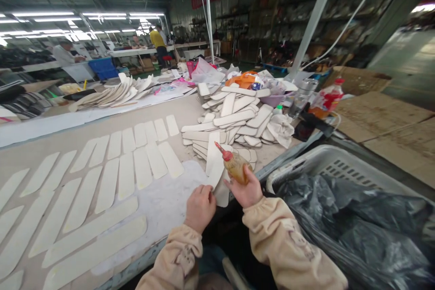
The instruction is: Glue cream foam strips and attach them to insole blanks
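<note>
In my right hand (247, 189) is a squeeze bottle (237, 167) of amber liquid, its red nozzle tilted up and to the left. My left hand (200, 207) is closed at the table's front edge, its thumb and fingers pinching the lower end of a white oblong piece (215, 170). That piece stands partly behind the bottle, close to a heap of similar pieces (234, 115). Left of my hands, rows of flat white pieces (126, 174) lie spread on the table, some of them over a pale sheet (163, 199).
A white plastic basket (306, 158) lined with a black bag (353, 222) stands at the right. Beyond the heap are plastic bags (209, 72), a red-capped drink bottle (328, 97) and a metal post (314, 18). Curved pieces (115, 93) are stacked farther back. People work at distant tables.
</note>
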A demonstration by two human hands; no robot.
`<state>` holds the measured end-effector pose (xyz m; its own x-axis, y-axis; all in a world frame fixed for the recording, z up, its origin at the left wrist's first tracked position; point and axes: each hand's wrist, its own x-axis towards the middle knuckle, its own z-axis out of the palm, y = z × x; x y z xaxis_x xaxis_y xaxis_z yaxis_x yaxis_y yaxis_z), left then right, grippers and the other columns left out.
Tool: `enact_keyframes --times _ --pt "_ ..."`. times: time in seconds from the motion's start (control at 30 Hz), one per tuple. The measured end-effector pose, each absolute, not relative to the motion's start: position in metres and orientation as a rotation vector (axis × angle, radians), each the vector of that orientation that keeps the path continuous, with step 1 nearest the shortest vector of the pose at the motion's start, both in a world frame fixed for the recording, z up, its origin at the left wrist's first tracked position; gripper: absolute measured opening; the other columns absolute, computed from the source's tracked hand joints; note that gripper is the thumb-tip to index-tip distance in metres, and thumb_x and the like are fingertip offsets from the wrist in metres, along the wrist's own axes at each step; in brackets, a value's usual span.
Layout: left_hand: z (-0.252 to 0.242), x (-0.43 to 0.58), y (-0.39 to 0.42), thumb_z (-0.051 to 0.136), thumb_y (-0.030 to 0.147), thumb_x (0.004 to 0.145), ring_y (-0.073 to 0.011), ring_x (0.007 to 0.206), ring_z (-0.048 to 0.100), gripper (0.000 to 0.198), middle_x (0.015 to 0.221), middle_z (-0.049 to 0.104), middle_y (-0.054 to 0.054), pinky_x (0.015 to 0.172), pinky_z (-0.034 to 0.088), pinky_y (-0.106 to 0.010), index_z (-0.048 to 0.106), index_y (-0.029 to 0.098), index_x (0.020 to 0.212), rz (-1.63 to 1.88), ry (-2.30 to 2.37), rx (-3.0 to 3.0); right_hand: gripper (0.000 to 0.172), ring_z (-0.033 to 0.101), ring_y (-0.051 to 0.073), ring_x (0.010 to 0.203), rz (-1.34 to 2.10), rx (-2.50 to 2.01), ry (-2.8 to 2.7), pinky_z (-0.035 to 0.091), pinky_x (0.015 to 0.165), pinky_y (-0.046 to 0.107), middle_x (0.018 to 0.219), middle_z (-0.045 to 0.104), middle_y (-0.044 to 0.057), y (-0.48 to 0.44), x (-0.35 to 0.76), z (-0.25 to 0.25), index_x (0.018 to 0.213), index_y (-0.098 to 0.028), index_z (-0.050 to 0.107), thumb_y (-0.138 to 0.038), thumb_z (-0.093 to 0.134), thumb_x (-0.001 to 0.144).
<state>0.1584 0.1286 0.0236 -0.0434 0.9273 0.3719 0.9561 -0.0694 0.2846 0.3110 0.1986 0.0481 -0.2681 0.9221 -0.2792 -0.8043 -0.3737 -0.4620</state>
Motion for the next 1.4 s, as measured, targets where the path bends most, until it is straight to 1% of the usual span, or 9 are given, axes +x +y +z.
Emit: enact_keyframes --times 0.13,0.3,0.4,0.63,0.8,0.97,1.1,1.2,1.4 --pt "0.036 0.127 0.109 0.051 0.013 0.077 -0.0169 0.075 0.057 0.016 0.080 0.060 -0.002 0.070 0.044 -0.029 0.058 0.020 0.089 -0.785 -2.081 -2.032 0.017 0.057 0.017 0.071 1.736 -0.742 -0.133 0.051 0.065 0.039 0.086 0.065 -0.003 0.214 0.314 0.038 0.090 -0.028 0.059 -0.037 0.061 0.076" --pt "0.034 0.079 0.055 0.052 0.016 0.080 -0.0174 0.080 0.057 0.016 0.087 0.062 -0.003 0.075 0.045 -0.031 0.057 0.019 0.095 -0.665 -1.937 -2.008 0.024 0.058 0.019 0.086 1.584 -0.780 -0.096 0.051 0.067 0.038 0.102 0.064 -0.002 0.224 0.313 0.036 0.094 -0.029 0.059 -0.031 0.064 0.071" --pt "0.026 0.066 0.024 0.051 0.017 0.082 -0.0177 0.080 0.056 0.015 0.088 0.061 -0.004 0.074 0.046 -0.031 0.057 0.019 0.097 -0.570 -1.959 -2.062 0.024 0.058 0.018 0.089 1.528 -0.803 -0.105 0.051 0.068 0.036 0.102 0.063 -0.004 0.228 0.314 0.036 0.093 -0.029 0.059 -0.029 0.064 0.070" --pt "0.020 0.081 0.008 0.045 0.015 0.086 -0.0167 0.086 0.053 0.024 0.094 0.058 -0.006 0.078 0.048 -0.029 0.059 0.020 0.106 -0.553 -2.112 -2.113 0.021 0.059 0.015 0.079 1.578 -0.771 -0.232 0.051 0.071 0.037 0.097 0.063 -0.002 0.223 0.320 0.031 0.091 -0.024 0.061 -0.033 0.062 0.072" --pt "0.015 0.080 0.017 0.044 0.011 0.086 -0.0169 0.089 0.053 0.026 0.096 0.058 -0.007 0.082 0.049 -0.031 0.060 0.019 0.104 -0.653 -2.143 -2.110 0.028 0.058 0.018 0.088 1.577 -0.682 -0.512 0.049 0.062 0.028 0.106 0.060 0.001 0.202 0.313 0.037 0.096 -0.024 0.061 -0.032 0.068 0.070" --pt "0.016 0.075 0.002 0.046 0.016 0.087 -0.0175 0.091 0.052 0.020 0.096 0.057 -0.008 0.083 0.048 -0.033 0.061 0.018 0.100 -0.779 -2.096 -2.158 0.039 0.056 0.022 0.089 1.421 -0.736 -0.945 0.048 0.074 0.036 0.098 0.059 0.003 0.173 0.308 0.038 0.103 -0.024 0.057 -0.034 0.073 0.069" --pt "0.015 0.073 -0.003 0.047 0.016 0.087 -0.0180 0.094 0.052 0.025 0.103 0.058 -0.009 0.087 0.048 -0.034 0.058 0.018 0.109 -0.780 -2.021 -2.189 0.043 0.054 0.020 0.079 1.247 -0.878 -1.443 0.046 0.070 0.033 0.093 0.058 0.004 0.151 0.307 0.039 0.109 -0.023 0.054 -0.032 0.072 0.071" --pt "0.012 0.072 -0.001 0.047 0.015 0.087 -0.0180 0.096 0.052 0.025 0.105 0.060 -0.009 0.089 0.047 -0.035 0.058 0.018 0.109 -0.795 -1.997 -2.204 0.042 0.054 0.019 0.074 1.130 -0.894 -1.698 0.046 0.068 0.032 0.090 0.058 0.003 0.142 0.301 0.042 0.110 -0.022 0.052 -0.033 0.070 0.073" --pt "0.011 0.067 -0.003 0.047 0.014 0.086 -0.0166 0.092 0.055 0.023 0.096 0.063 -0.007 0.085 0.050 -0.033 0.061 0.019 0.104 -0.812 -2.010 -2.203 0.042 0.057 0.023 0.085 0.982 -0.858 -1.893 0.047 0.079 0.038 0.099 0.058 0.006 0.134 0.283 0.042 0.110 -0.022 0.050 -0.034 0.067 0.075"
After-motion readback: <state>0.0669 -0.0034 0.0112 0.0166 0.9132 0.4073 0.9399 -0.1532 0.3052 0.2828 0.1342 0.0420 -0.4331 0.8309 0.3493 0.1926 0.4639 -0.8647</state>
